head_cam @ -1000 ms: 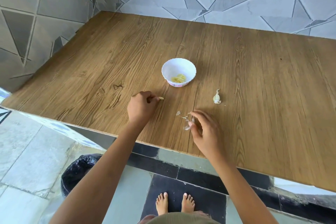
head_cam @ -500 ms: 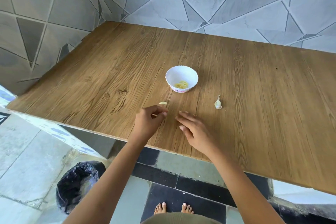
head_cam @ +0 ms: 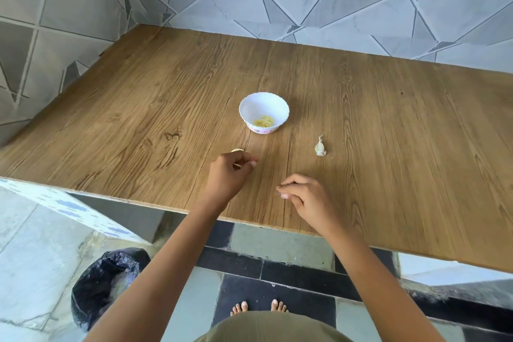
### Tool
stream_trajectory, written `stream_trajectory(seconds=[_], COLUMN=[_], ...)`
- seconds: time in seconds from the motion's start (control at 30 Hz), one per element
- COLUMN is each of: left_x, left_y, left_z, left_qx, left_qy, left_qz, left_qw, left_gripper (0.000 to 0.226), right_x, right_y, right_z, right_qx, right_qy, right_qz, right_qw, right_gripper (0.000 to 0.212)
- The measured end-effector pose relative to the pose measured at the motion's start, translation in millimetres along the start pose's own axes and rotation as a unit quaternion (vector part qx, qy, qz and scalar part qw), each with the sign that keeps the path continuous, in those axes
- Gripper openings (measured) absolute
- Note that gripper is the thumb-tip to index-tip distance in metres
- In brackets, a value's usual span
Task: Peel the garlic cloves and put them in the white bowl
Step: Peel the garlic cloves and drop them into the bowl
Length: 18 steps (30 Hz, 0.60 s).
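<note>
Near the centre of the frame, both hands hover over the worktop. My left hand is curled, thumb to fingertips; whether it has hold of anything I cannot tell. My right hand pinches a thin scrap of skin. I judge this is clean-up between cloves: a peeled clove lies just beyond the left hand, short of the bowl. Next I should shed the skin, bowl that clove, then fetch the unpeeled clove to the right.
</note>
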<state>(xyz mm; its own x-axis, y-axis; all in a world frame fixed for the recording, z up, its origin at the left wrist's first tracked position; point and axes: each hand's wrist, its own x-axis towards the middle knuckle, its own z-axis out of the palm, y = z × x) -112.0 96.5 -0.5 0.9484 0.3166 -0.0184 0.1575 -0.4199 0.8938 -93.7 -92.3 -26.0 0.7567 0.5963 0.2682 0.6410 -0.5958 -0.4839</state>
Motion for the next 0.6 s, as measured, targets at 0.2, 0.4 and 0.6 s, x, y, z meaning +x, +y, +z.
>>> stream_trajectory(seconds=[0.2, 0.4, 0.6], left_x=[-3, -9, -2], left_y=[0, 15, 38], left_z=[9, 12, 32], left_qx=[-0.112, -0.372, -0.53], left_qy=[-0.039, -0.049, -0.093], left_qz=[-0.066, -0.2, -0.345], left_qw=[0.991, 0.905, 0.769], left_gripper=[0.013, 0.015, 0.031], right_x=[10, 22, 39], right_y=[4, -2, -23], right_z=[16, -7, -38], right_qx=[-0.068, 0.105, 0.206], right_qy=[-0.005, 0.062, 0.041], right_qz=[0.009, 0.118, 0.086], right_qw=[0.998, 0.985, 0.974], right_gripper=[0.025, 0.014, 0.017])
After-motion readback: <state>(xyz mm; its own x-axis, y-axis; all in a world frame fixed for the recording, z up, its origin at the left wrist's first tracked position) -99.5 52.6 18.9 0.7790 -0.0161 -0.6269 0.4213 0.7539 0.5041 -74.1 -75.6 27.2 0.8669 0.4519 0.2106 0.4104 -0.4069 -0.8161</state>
